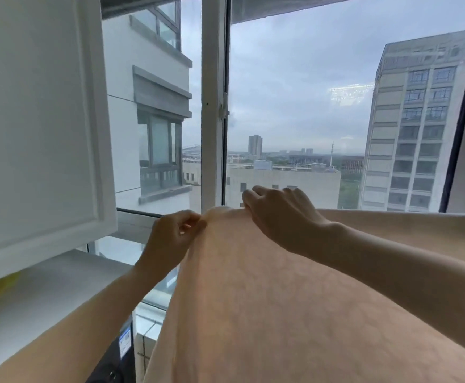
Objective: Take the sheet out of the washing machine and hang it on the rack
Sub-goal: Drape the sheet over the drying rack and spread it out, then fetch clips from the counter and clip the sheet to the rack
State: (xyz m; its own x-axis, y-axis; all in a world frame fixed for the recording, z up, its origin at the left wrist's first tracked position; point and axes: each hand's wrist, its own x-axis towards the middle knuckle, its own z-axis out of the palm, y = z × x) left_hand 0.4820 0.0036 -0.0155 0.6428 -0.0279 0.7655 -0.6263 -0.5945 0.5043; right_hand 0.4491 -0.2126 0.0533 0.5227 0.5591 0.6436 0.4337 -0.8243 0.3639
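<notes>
One peach sheet (294,299) hangs draped; two hands pinch its top fold: left hand (173,236) and right hand (278,214), fingers curled.

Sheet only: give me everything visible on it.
The sheet is pale peach fabric, thin enough for light to glow through, with a faint mottled texture. It hangs draped before the window, its top edge running rightward along the sill line; whatever supports it is hidden. The left hand pinches its top left corner; the right hand lies over the top edge beside it, fingers curled on the cloth. The lower part runs out of frame.
</notes>
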